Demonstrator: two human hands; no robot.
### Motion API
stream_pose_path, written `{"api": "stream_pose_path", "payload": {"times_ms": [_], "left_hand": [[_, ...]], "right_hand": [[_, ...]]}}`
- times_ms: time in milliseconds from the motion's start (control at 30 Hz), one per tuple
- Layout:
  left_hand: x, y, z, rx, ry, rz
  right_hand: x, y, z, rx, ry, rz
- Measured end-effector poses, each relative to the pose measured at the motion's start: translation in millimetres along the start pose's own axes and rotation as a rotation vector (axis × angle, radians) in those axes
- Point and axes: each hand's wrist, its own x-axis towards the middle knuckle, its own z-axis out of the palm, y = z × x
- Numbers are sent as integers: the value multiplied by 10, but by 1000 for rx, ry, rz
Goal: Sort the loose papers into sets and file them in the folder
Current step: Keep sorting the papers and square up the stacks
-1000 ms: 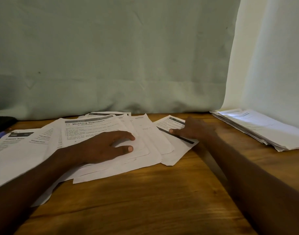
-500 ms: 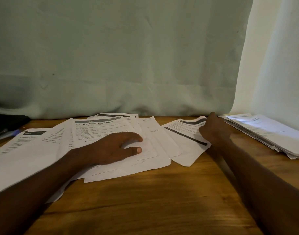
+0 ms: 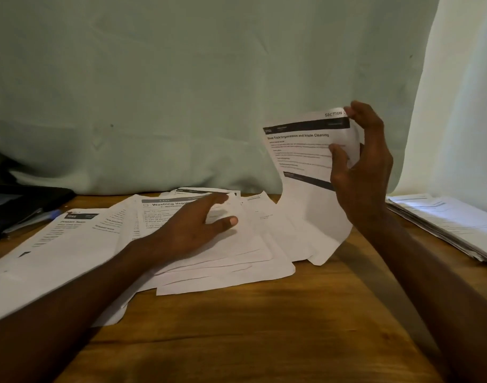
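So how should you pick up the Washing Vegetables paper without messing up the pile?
Probably by its right edge. The Washing Vegetables paper lies flat on top of the spread pile, with the left hand resting on it, fingers straight. Its right edge overhangs the sheets below, so a thumb-and-finger grip coming from the right could slide under and lift. The right hand already holds another sheet.

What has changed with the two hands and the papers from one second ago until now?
The right hand has taken hold of one sheet that lay at the right edge of the spread papers and raised it upright to face the person. The left hand stays flat on the papers, and the stack on the right stays untouched.
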Motion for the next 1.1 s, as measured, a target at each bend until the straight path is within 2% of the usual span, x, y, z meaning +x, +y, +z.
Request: {"api": "stream_pose_path", "payload": {"times_ms": [100, 267, 367, 567, 734, 834, 967, 1101], "left_hand": [[32, -28, -102, -87, 96, -38], [104, -16, -181, -339, 236, -108], [109, 18, -195, -476, 208, -146], [59, 81, -236, -596, 129, -107], [15, 130, -245, -574, 72, -45], [6, 123, -240, -648, 64, -7], [-23, 291, -214, -780, 9, 68], [-46, 405, -210, -900, 77, 65]], "right_hand": [[144, -121, -118, -5, 100, -121], [285, -357, -191, 185, 240, -108], [311, -381, -217, 267, 235, -87], [311, -321, -242, 369, 245, 196], [368, -334, -291, 425, 300, 270], [387, -428, -262, 495, 270, 244], [304, -586, -180, 609, 143, 275], [256, -686, -153, 610, 82, 356]]}}
